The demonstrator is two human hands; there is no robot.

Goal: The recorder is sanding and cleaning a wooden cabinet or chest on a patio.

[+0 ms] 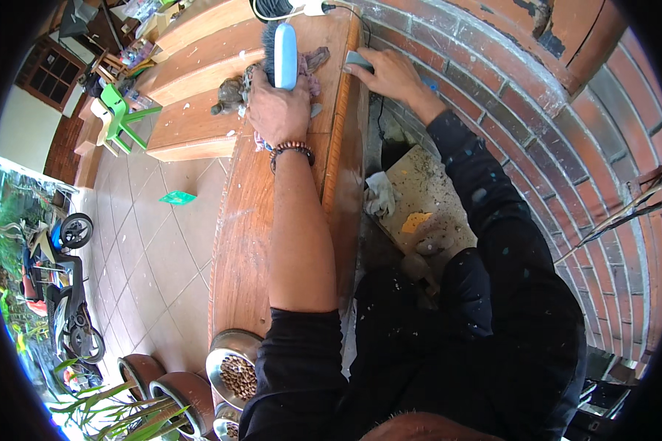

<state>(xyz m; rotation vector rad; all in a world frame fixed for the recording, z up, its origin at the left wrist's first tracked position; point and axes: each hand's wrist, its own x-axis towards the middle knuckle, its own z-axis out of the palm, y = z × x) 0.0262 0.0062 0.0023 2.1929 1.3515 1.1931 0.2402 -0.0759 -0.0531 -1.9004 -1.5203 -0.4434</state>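
Black clothing (449,375) filled the lower foreground. My left hand (279,112) was curled around one end of a blue brush (286,55) over the desk (248,242); my right hand (391,75) pinched a grey block (356,61) at the desk's edge.

Daylight floods in from the left, bleaching the greenery (11,213) toward white at the rim. Dark clothing (434,367) loses detail at lower centre. Fisheye distortion bows the brick wall (507,132) at right; corners go black.
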